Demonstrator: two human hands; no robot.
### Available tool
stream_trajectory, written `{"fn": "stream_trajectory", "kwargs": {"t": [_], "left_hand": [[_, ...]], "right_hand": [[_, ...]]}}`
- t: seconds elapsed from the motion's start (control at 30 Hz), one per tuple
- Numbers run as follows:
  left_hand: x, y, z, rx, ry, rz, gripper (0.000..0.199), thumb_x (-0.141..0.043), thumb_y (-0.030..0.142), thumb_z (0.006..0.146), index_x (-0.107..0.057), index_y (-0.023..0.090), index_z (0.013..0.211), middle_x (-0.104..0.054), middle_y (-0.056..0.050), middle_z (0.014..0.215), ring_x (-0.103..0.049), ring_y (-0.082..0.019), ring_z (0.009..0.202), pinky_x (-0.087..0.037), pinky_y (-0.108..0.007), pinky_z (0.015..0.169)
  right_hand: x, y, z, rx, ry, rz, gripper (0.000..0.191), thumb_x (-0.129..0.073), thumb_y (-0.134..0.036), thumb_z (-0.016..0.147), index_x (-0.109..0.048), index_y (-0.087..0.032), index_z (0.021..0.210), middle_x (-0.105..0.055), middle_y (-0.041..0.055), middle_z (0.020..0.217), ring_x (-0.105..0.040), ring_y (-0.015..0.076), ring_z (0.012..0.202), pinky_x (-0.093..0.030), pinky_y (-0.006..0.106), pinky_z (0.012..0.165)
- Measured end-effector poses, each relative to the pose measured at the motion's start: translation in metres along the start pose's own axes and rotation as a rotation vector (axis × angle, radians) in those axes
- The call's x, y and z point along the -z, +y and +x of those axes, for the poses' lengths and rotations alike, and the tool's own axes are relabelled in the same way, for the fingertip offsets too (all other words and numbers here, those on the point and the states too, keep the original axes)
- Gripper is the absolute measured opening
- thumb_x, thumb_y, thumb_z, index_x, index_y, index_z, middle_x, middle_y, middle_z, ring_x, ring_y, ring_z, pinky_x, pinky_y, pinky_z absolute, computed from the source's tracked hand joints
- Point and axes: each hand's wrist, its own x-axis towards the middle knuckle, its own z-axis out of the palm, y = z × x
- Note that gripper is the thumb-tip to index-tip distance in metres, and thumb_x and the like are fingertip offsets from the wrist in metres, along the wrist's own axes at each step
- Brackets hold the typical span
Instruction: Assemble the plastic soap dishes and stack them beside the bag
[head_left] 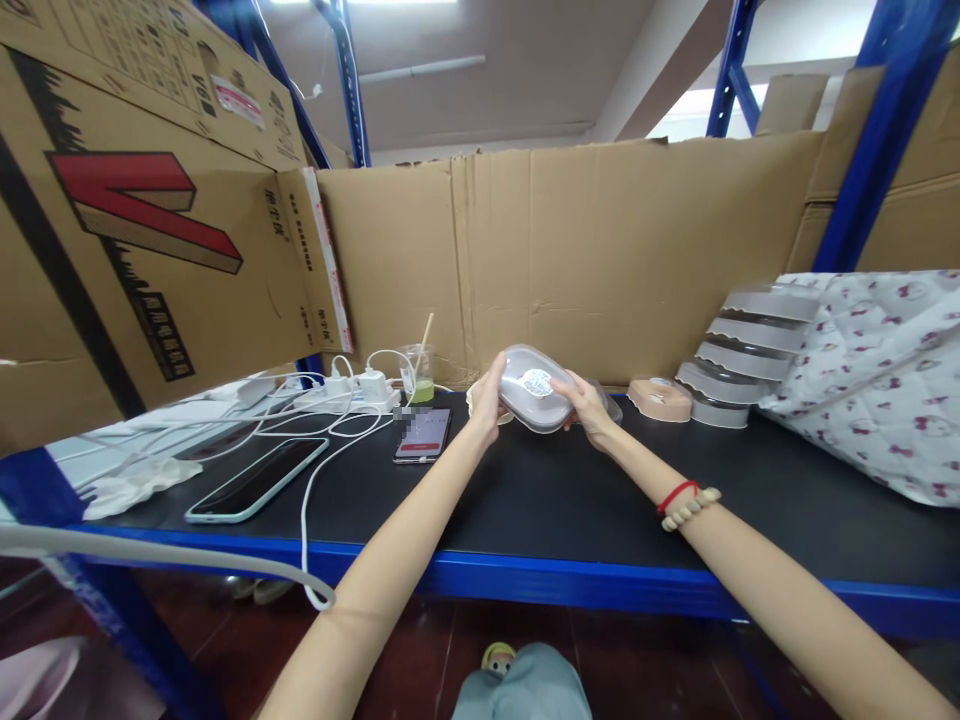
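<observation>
Between my hands, above the black tabletop, a pale rounded plastic container (pixel 531 406) is tilted up, its top facing me. A white round sticker (pixel 535 381) with print sits on that top. My left hand (pixel 489 402) grips the container's left side. On its right side my right hand (pixel 588 408) is closed, with the thumb lying on the top by the sticker. Partly hidden behind my right hand is a clear plastic piece (pixel 613 406). Something cream-coloured shows behind my left hand, mostly covered.
To the right stand a peach container (pixel 660 402), a leaning stack of several containers (pixel 754 350) and a patterned quilted bag (pixel 892 390). On the left are two phones (pixel 259 482), white cables, a power strip (pixel 360 395) and a cup (pixel 422 388). Cardboard (pixel 570 260) walls the back.
</observation>
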Motion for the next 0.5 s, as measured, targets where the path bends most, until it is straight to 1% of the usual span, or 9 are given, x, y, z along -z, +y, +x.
{"fn": "stream_trajectory", "kwargs": {"t": [0.07, 0.17, 0.23, 0.27, 0.33, 0.37, 0.43, 0.5], "left_hand": [[-0.001, 0.001, -0.001, -0.031, 0.037, -0.01, 0.036, -0.07, 0.049, 0.066, -0.064, 0.015, 0.077, -0.059, -0.002, 0.065, -0.053, -0.01, 0.051, -0.038, -0.02, 0.045], [-0.002, 0.002, -0.003, -0.064, 0.074, -0.089, 0.036, -0.07, 0.048, 0.067, -0.065, 0.015, 0.081, -0.061, -0.002, 0.067, -0.054, -0.01, 0.054, -0.039, -0.02, 0.047], [-0.002, 0.004, -0.005, -0.062, 0.047, -0.132, 0.036, -0.069, 0.047, 0.069, -0.066, 0.015, 0.086, -0.063, -0.003, 0.074, -0.057, -0.011, 0.056, -0.041, -0.021, 0.049], [-0.002, 0.005, -0.006, -0.043, 0.009, -0.148, 0.036, -0.067, 0.046, 0.071, -0.065, 0.015, 0.089, -0.064, -0.004, 0.077, -0.058, -0.011, 0.058, -0.043, -0.021, 0.051], [-0.003, 0.008, -0.009, 0.021, -0.079, -0.16, 0.04, -0.065, 0.047, 0.074, -0.064, 0.016, 0.099, -0.065, -0.006, 0.081, -0.06, -0.013, 0.059, -0.047, -0.023, 0.054], [-0.003, 0.009, -0.01, 0.059, -0.11, -0.155, 0.044, -0.063, 0.048, 0.075, -0.062, 0.017, 0.106, -0.065, -0.007, 0.082, -0.061, -0.015, 0.06, -0.048, -0.025, 0.055], [-0.003, 0.011, -0.014, 0.115, -0.123, -0.13, 0.051, -0.059, 0.048, 0.078, -0.054, 0.017, 0.119, -0.065, -0.008, 0.081, -0.062, -0.018, 0.059, -0.049, -0.029, 0.056], [-0.003, 0.012, -0.016, 0.136, -0.099, -0.105, 0.05, -0.054, 0.044, 0.082, -0.049, 0.016, 0.124, -0.063, -0.007, 0.077, -0.061, -0.018, 0.055, -0.049, -0.029, 0.054]], "right_hand": [[0.001, 0.001, 0.001, -0.014, -0.026, 0.033, 0.059, -0.069, -0.041, 0.059, -0.055, -0.021, 0.112, -0.062, -0.0001, 0.076, -0.05, 0.0086, 0.044, -0.039, 0.019, 0.029], [0.003, 0.004, 0.003, -0.017, -0.1, 0.039, 0.068, -0.071, -0.039, 0.057, -0.05, -0.024, 0.12, -0.063, 0.0, 0.084, -0.054, 0.0097, 0.048, -0.048, 0.022, 0.037], [0.005, 0.007, 0.008, 0.031, -0.1, 0.014, 0.067, -0.07, -0.039, 0.058, -0.049, -0.025, 0.121, -0.064, 0.001, 0.088, -0.057, 0.0119, 0.054, -0.052, 0.025, 0.043], [0.007, 0.007, 0.01, 0.078, -0.08, -0.006, 0.064, -0.068, -0.039, 0.06, -0.049, -0.024, 0.119, -0.064, 0.0023, 0.092, -0.06, 0.0138, 0.06, -0.054, 0.026, 0.046], [0.011, 0.008, 0.017, 0.213, 0.009, -0.057, 0.056, -0.063, -0.043, 0.065, -0.052, -0.022, 0.115, -0.063, 0.0053, 0.105, -0.064, 0.0184, 0.079, -0.057, 0.03, 0.057], [0.014, 0.007, 0.02, 0.286, 0.082, -0.086, 0.052, -0.059, -0.044, 0.067, -0.053, -0.022, 0.114, -0.061, 0.0066, 0.111, -0.063, 0.0206, 0.089, -0.057, 0.032, 0.064], [0.021, 0.005, 0.025, 0.408, 0.282, -0.123, 0.049, -0.052, -0.047, 0.073, -0.053, -0.02, 0.114, -0.058, 0.0088, 0.119, -0.057, 0.0238, 0.107, -0.056, 0.036, 0.077], [0.028, 0.001, 0.029, 0.439, 0.494, -0.107, 0.053, -0.046, -0.05, 0.077, -0.049, -0.019, 0.12, -0.052, 0.011, 0.126, -0.053, 0.0251, 0.115, -0.054, 0.039, 0.082]]}}
